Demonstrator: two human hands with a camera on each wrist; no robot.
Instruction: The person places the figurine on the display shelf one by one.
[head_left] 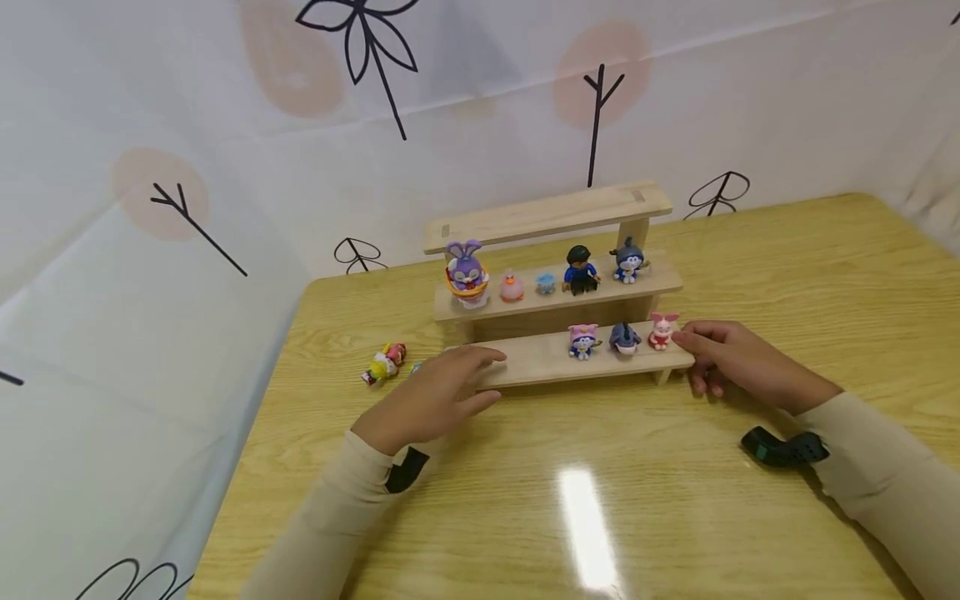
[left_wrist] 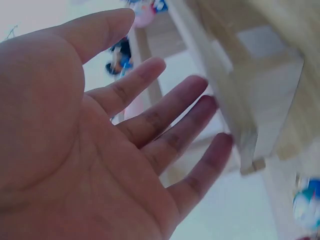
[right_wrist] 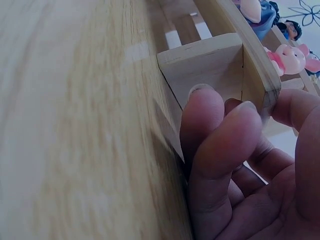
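Observation:
A stepped wooden display shelf (head_left: 540,363) stands on the table, with small figurines on its lower two tiers. At the left end of the lowest tier, my left hand (head_left: 438,392) is spread with its fingers reaching over the board; in the left wrist view its palm (left_wrist: 100,155) holds nothing. My right hand (head_left: 738,362) grips the right end of that tier, several fingers (right_wrist: 225,145) curled beside and below the board end. Right by those fingertips stands a pink pig figurine (head_left: 661,331). Left of it are a grey donkey figurine (head_left: 625,339) and a pink-hooded figurine (head_left: 582,342).
The middle tier bears a purple rabbit figurine (head_left: 467,273), a pink duck (head_left: 512,287), a small blue piece (head_left: 545,283), a black-haired figure (head_left: 580,271) and a grey-hooded figurine (head_left: 628,262). A yellow-clad figurine (head_left: 385,364) lies on the table left of the shelf. Patterned cloth (head_left: 510,150) hangs behind.

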